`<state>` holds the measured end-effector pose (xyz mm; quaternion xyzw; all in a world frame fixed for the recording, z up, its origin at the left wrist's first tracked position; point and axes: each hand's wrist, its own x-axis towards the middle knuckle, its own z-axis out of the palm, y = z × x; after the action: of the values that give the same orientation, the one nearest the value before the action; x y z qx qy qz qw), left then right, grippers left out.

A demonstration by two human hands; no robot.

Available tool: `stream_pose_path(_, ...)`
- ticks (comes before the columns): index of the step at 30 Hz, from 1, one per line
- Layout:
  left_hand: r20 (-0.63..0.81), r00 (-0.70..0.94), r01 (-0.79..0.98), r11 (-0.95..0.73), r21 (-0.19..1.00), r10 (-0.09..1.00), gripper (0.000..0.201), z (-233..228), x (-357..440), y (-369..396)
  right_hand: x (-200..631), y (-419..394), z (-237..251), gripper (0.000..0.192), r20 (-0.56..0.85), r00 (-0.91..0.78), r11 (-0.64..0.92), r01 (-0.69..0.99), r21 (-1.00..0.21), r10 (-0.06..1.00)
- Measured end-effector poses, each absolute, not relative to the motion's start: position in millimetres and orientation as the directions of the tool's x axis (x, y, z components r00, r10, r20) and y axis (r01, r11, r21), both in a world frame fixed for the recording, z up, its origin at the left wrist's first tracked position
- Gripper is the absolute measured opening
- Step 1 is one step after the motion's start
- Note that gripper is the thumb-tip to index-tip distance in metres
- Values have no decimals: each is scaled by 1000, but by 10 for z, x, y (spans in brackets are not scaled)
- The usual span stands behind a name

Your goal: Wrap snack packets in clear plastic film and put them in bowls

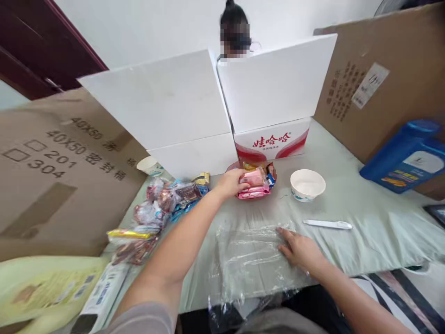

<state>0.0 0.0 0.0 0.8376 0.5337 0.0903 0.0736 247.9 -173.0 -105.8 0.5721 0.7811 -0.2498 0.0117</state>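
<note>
- The left hand [232,182] is stretched forward over the worktop [365,218] and is closed around a pink snack packet [253,177], which lies on top of a heap of packets on a red plate [232,168]; the grip is taken from the side, so that one packet can be parted from the rest.
- The right hand [299,249] is laid flat and open, palm down, on a clear plastic sheet [248,257]; the thin film is thereby kept spread and held down at the near edge of the worktop, where part of it hangs over.
- A white bowl [308,184] is set just to the right of the plate, and a white pen [327,224] lies between the bowl and the right hand.
- A pile of wrapped snacks [163,204] is kept to the left, within reach of the left arm.
- White boards [215,99] and cardboard panels [52,171] are stood around the worktop as screens; another person is seated behind them.
</note>
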Motion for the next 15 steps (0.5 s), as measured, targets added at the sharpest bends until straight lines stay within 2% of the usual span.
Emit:
stream_pose_path(4, 131, 342, 911, -362, 197, 931, 43, -50, -198, 6, 2494, -1745, -1025, 50, -293, -340, 221, 902, -371, 893)
stream_pose_path(7, 271, 312, 904, -372, 210, 911, 53, -86, -305, -89, 2489, -1747, -983, 50, -290, -330, 217, 907, -361, 898)
stream_pose_path(9, 331, 328, 886, -410, 218, 885, 46, -111, -342, -169, 2473, -1743, -955, 50, -282, -329, 218, 906, -362, 901)
stream_pose_path(12, 234, 399, 874, -445, 196, 887, 29, -153, -361, -270, 2445, -1742, -921, 49, -274, -326, 216, 905, -367, 905)
stream_pose_path(14, 141, 415, 881, -436, 186, 899, 26, -172, -359, -357, 2451, -1760, -900, 49, -280, -319, 209, 909, -360, 905)
stream_pose_path(15, 149, 407, 882, -430, 190, 901, 26, -173, -354, -427, 2469, -1778, -885, 48, -279, -322, 213, 909, -359, 905)
